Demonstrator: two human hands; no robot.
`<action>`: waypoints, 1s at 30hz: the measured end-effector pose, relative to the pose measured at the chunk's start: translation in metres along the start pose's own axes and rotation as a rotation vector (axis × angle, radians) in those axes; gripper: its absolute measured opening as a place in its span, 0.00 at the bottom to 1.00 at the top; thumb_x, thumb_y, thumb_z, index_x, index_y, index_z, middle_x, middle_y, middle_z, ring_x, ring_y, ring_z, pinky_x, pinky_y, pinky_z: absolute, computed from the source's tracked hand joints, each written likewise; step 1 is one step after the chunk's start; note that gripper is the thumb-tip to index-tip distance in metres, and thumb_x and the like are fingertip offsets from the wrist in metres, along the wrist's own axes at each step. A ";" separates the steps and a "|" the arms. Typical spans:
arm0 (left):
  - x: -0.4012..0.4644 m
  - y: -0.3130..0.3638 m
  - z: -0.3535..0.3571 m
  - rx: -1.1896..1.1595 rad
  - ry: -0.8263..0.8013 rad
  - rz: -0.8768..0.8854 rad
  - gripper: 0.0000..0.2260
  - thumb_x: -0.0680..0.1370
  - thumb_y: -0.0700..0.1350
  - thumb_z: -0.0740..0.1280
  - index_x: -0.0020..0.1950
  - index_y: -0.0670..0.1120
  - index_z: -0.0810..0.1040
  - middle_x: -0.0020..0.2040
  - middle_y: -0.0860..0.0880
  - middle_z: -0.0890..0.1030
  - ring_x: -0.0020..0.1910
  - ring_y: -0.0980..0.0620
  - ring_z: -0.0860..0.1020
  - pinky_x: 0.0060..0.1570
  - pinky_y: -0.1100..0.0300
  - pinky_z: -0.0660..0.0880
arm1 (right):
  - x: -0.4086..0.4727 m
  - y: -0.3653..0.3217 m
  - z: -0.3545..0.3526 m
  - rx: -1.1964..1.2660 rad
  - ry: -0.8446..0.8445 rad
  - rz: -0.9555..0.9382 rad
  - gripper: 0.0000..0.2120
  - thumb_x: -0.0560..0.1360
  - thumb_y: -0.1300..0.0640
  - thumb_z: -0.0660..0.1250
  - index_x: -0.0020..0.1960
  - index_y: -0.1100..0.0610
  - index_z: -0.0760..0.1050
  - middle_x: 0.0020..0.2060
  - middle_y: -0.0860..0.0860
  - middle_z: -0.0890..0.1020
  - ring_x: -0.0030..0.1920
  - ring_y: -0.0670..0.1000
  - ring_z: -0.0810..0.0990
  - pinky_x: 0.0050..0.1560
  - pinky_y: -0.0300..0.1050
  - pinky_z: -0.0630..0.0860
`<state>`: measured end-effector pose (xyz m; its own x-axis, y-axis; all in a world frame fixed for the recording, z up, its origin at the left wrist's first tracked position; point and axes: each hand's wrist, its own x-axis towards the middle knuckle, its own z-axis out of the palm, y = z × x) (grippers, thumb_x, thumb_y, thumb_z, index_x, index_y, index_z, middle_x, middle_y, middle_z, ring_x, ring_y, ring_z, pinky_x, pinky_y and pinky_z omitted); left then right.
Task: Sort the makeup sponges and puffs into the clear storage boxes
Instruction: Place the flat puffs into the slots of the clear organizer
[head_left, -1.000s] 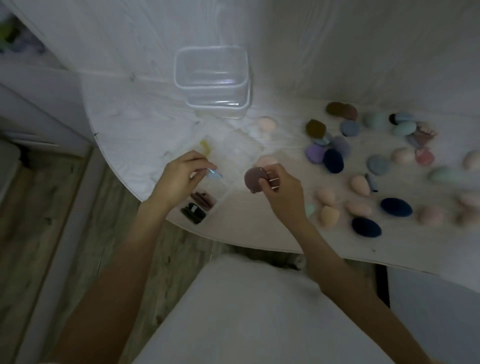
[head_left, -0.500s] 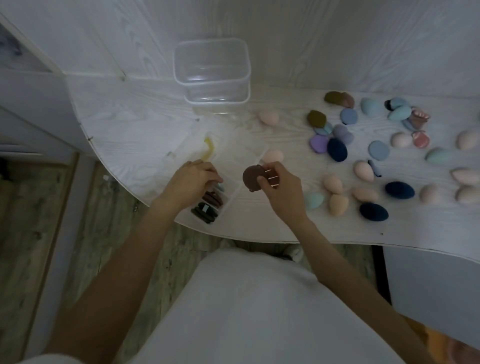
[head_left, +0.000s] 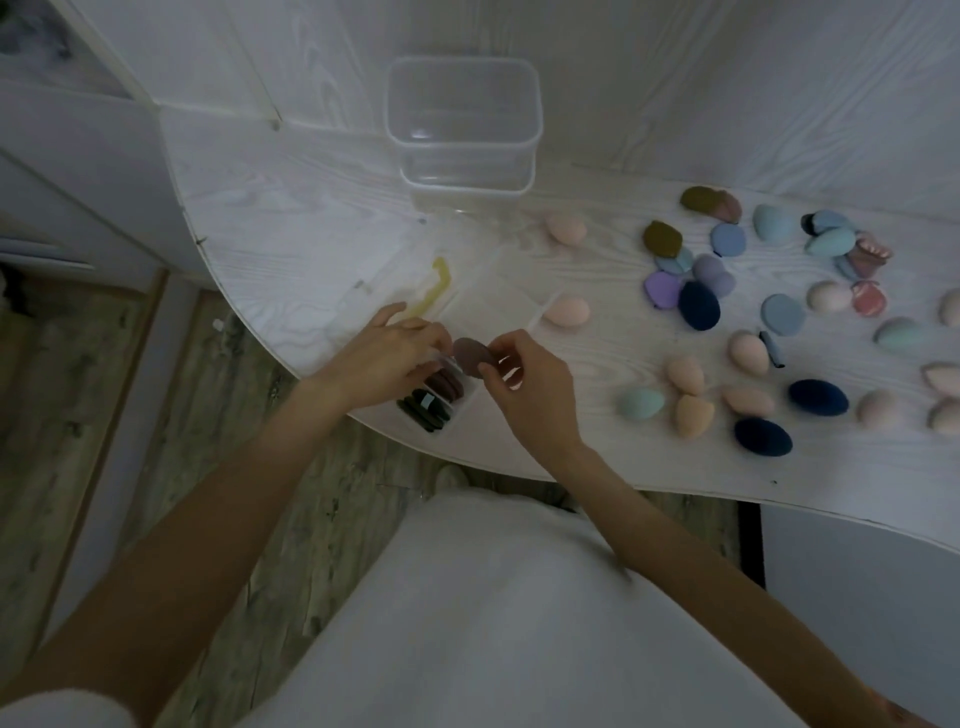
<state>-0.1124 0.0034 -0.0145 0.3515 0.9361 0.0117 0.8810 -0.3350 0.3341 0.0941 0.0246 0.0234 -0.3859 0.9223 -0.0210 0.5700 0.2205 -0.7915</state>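
A clear divided storage box (head_left: 483, 296) lies near the table's front-left edge. Its near compartments hold brown puffs (head_left: 445, 385) and dark green puffs (head_left: 425, 410). My right hand (head_left: 524, 387) pinches a brown puff (head_left: 470, 356) just above the brown stack. My left hand (head_left: 389, 358) rests on the box's left side, its fingers curled at the edge beside the brown puffs. Several sponges and puffs lie loose to the right, among them a pink sponge (head_left: 566, 312), a navy puff (head_left: 698, 305) and a teal sponge (head_left: 641, 404).
Two stacked clear tubs (head_left: 465, 132) stand at the back by the wall. A yellow curved piece (head_left: 436, 286) lies in the divided box's far-left part. The white table (head_left: 291, 249) curves away at the front left, above a wooden floor.
My right hand has carried the brown puff left and down to the brown stack. My left hand stayed at the box's edge and the two hands are closer together.
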 end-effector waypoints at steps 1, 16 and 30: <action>-0.001 -0.001 0.000 0.010 -0.004 0.015 0.06 0.75 0.42 0.67 0.52 0.46 0.78 0.53 0.51 0.81 0.57 0.51 0.78 0.67 0.53 0.54 | 0.000 -0.001 0.001 0.007 0.013 0.007 0.04 0.73 0.60 0.68 0.47 0.57 0.75 0.39 0.47 0.80 0.37 0.43 0.77 0.38 0.38 0.75; -0.012 -0.007 -0.001 0.035 -0.054 0.126 0.12 0.76 0.49 0.58 0.55 0.49 0.78 0.61 0.52 0.78 0.66 0.53 0.72 0.67 0.48 0.62 | -0.010 0.003 0.009 -0.033 0.061 -0.007 0.05 0.73 0.60 0.68 0.48 0.57 0.75 0.41 0.50 0.81 0.38 0.45 0.77 0.39 0.39 0.77; -0.013 -0.008 0.002 0.053 -0.054 0.157 0.18 0.76 0.53 0.52 0.57 0.49 0.77 0.66 0.51 0.75 0.69 0.49 0.67 0.67 0.47 0.63 | -0.011 0.007 0.007 -0.057 0.122 -0.029 0.05 0.73 0.62 0.69 0.48 0.59 0.74 0.44 0.52 0.81 0.39 0.46 0.79 0.38 0.38 0.77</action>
<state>-0.1236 -0.0064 -0.0198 0.5012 0.8653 0.0086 0.8289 -0.4830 0.2822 0.0976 0.0137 0.0141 -0.3140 0.9462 0.0784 0.6018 0.2622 -0.7543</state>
